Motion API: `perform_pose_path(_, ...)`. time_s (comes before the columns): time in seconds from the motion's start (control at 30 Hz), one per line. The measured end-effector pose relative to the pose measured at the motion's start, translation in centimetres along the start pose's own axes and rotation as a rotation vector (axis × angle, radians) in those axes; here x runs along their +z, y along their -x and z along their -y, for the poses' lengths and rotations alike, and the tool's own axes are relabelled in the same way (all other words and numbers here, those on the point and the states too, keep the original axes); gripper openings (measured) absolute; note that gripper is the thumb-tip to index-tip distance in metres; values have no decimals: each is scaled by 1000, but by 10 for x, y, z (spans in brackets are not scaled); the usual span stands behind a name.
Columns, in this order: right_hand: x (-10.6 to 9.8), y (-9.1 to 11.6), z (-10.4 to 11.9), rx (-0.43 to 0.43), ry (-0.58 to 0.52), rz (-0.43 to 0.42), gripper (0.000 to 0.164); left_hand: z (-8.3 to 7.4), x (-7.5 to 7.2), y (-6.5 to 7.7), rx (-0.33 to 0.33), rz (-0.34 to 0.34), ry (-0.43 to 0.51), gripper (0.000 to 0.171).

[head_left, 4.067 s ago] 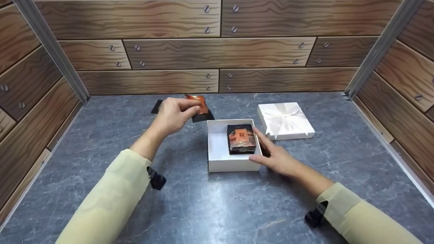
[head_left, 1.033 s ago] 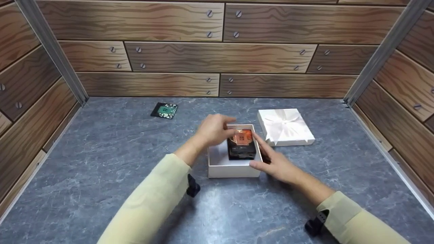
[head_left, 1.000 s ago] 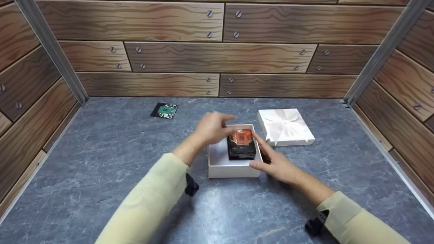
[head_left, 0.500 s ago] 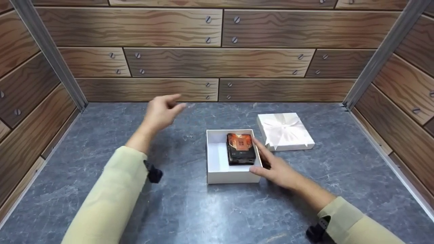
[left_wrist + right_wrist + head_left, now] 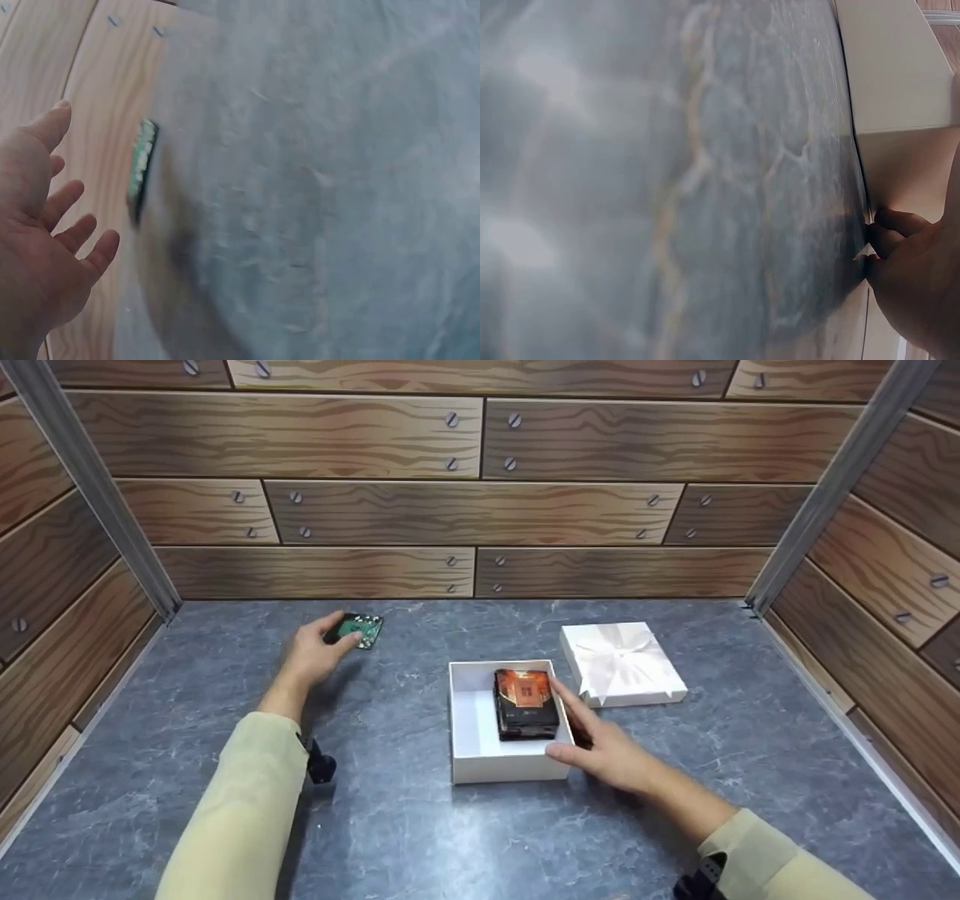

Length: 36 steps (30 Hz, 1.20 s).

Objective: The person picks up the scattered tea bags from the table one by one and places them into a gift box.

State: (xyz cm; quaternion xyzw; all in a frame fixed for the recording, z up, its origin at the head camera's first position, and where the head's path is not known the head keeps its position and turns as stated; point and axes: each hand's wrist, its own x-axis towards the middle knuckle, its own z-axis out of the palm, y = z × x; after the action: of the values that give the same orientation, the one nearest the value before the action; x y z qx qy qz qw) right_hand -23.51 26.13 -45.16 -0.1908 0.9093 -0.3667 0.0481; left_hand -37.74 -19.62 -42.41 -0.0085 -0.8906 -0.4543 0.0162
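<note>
My left hand (image 5: 313, 652) reaches to a flat black packet with green print (image 5: 362, 629) at the back left of the table. Thumb and fingers are spread around its left part; in the left wrist view the packet (image 5: 141, 165) shows a gap from the fingers. An uncovered white box (image 5: 510, 769) stands at the middle. Inside, against its right wall, lies a stack of black packets with an orange-printed one (image 5: 526, 701) on top. My right hand (image 5: 611, 750) rests against the box's right side, thumb at the front corner and forefinger extended along the wall.
A white lid with a ribbon bow (image 5: 622, 664) lies behind and right of the box. Wood-patterned walls (image 5: 472, 514) enclose the grey marbled table (image 5: 390, 825) at the back and both sides.
My left hand carried an orange packet to the box earlier and let go of it on the stack. It has since moved left to the green packet. My right hand stays at the box.
</note>
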Motion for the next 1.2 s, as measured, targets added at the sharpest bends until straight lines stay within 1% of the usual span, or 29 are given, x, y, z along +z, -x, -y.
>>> perform_pose_path(0.13, 1, 0, 1, -1, 7, -2, 98, 11, 9, -2, -15, 39, 43, 75)
perform_pose_path(0.2, 0, 0, 2, -3, 11, 0, 98, 15, 13, -2, -21, 56, 19, 79)
perform_pose_path(0.27, 0, -1, 3, -3, 12, 1, 98, 16, 15, -2, -23, 68, -37, 81)
perform_pose_path(0.33, 0, -2, 4, -3, 10, 2, 98, 16, 16, -1, -22, 83, -117, 83)
perform_pose_path(0.47, 0, -3, 6, -3, 6, 3, 98, 14, 16, 1, -38, 131, -254, 86)
perform_pose_path(0.6, 1, -3, 7, -3, 0, 0, 99, 11, 17, 3, -50, 181, -330, 83)
perform_pose_path(0.73, 1, -2, 7, -2, -9, -4, 99, 9, 19, 5, -37, 207, -378, 75)
perform_pose_path(0.87, 1, -1, 5, 0, -14, -2, 98, 7, 20, 5, -16, 213, -379, 68)
perform_pose_path(1.0, 2, 0, 3, 4, -15, -3, 98, 8, 23, 4, 18, 199, -330, 56)
perform_pose_path(1.1, 2, 0, 1, 7, -8, -5, 97, 10, 26, 6, 68, 171, -281, 44)
perform_pose_path(1.2, 2, 0, 1, 7, -5, -5, 97, 12, 29, 9, 141, 120, -234, 27)
